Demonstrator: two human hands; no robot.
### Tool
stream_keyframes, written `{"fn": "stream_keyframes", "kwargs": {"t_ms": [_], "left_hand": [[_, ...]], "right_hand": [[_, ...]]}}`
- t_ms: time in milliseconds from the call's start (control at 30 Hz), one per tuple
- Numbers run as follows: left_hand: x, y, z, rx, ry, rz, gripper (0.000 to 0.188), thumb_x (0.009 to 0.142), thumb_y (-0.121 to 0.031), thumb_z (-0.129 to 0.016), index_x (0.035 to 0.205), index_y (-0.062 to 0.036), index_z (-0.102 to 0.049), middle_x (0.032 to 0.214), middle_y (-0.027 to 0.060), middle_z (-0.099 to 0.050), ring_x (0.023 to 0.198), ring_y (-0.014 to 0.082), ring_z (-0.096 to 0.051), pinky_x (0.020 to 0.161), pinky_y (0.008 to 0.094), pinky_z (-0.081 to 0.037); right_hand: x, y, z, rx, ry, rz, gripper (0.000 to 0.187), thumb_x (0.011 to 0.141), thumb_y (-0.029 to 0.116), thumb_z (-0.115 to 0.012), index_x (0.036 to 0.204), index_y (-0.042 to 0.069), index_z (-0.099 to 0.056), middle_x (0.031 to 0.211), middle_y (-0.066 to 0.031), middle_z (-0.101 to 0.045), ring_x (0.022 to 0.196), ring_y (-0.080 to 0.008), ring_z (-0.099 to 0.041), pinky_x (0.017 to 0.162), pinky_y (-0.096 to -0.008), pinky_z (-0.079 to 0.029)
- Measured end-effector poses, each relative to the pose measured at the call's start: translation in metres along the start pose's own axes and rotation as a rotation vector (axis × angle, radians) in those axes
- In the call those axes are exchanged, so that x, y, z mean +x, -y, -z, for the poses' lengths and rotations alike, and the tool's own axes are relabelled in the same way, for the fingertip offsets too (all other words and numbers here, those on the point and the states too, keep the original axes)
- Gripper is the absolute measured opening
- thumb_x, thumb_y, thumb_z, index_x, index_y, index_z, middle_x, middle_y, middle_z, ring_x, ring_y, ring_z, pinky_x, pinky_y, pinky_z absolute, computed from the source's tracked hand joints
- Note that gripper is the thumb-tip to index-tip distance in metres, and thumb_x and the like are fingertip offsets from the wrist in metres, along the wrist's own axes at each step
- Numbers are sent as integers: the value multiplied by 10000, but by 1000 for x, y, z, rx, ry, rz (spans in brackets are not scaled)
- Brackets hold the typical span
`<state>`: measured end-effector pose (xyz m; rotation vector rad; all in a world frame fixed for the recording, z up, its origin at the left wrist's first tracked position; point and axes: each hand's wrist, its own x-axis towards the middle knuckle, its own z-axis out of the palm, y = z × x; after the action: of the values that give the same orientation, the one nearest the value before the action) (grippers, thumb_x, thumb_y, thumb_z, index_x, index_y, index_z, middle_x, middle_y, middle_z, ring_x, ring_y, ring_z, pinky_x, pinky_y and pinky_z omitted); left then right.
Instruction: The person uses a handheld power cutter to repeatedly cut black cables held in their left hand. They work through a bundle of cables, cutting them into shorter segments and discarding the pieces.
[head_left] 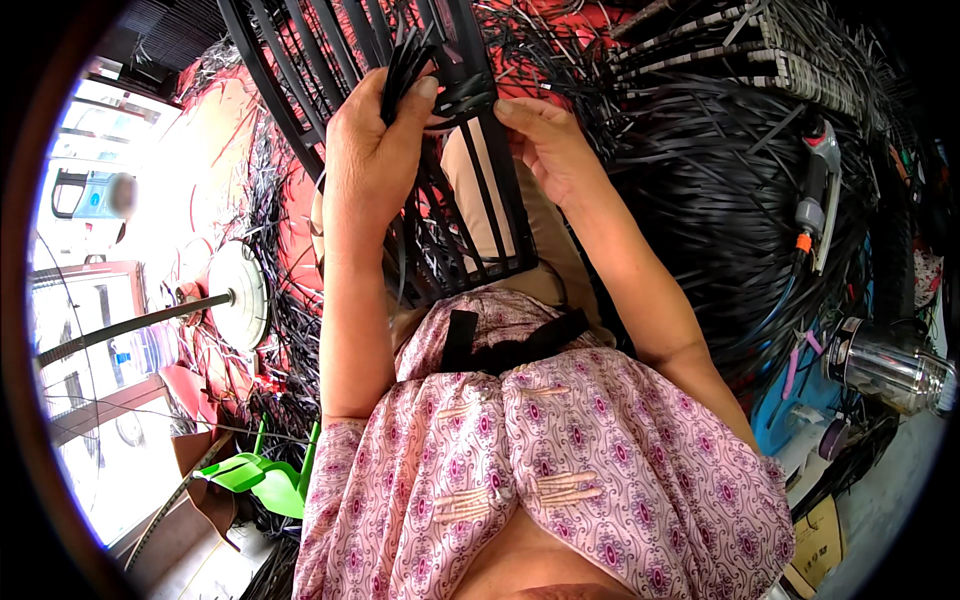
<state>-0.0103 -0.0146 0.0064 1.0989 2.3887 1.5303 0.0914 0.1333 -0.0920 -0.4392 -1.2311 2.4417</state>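
Observation:
A dark frame (pixel 512 205) with long black slats lies across my lap and reaches up past the top of the view. My left hand (pixel 372 135) is closed round a bunch of flat black plastic strips (pixel 408 62), its thumb pressing on them. Beside it, strips are wrapped over the frame's bar in a dark knot of weaving (pixel 466 97). On the other side of that bar, my right hand (pixel 552 145) pinches at the bar's edge with thumb and forefinger, apparently on a black strip. Its other fingers are curled and partly hidden.
A large heap of black strips (pixel 700 210) lies to my right, with a hose-fed air tool (pixel 815 190) on it. Woven black-and-white pieces (pixel 800 80) are stacked behind. A clear jar (pixel 885 365) lies at right. At left are a round pole base (pixel 240 297) and a green plastic object (pixel 275 482).

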Motion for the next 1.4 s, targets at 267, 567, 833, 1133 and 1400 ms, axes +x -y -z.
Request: {"fn": "stream_keyframes", "kwargs": {"t_ms": [267,567,833,1133,1400], "left_hand": [[-3,2,0,-18,0,-9,279,943,-230,-615,1061,19,-665,831,138,-693,769,188,-695,703,318,-516],[-21,-1,9,-29,60,112,285,951,-232,-609,1039,35,-654,816,117,-685,713,185,-712,668,294,-525],[-42,8,13,-173,135,129,292,967,-207,-604,1076,63,-631,831,68,-673,732,154,-707,652,260,-521],[-35,17,38,-633,110,238,344,1010,-283,-495,1007,21,-654,1061,169,-699,939,227,-689,763,311,-525],[-39,13,58,-677,132,181,340,1008,-246,-508,886,30,-664,997,176,-710,905,241,-693,838,329,-531]], "right_hand": [[-10,-2,-4,-294,-29,194,240,884,174,-699,1035,-13,-696,904,-25,-705,790,-78,-627,728,-232,-491],[-24,-40,5,-238,-42,209,206,900,107,-679,1054,-29,-693,898,-36,-701,794,-88,-632,735,-220,-495],[-46,-45,6,-171,-53,74,204,894,115,-683,1056,-6,-708,880,-11,-696,781,-74,-608,724,-227,-479],[-37,5,-14,-674,-254,417,254,870,109,-701,1084,-26,-676,936,-56,-692,806,-98,-609,739,-246,-502],[-52,39,-77,-543,-16,472,224,920,113,-675,1090,-33,-663,950,-31,-671,831,-60,-590,730,-206,-482]]}}
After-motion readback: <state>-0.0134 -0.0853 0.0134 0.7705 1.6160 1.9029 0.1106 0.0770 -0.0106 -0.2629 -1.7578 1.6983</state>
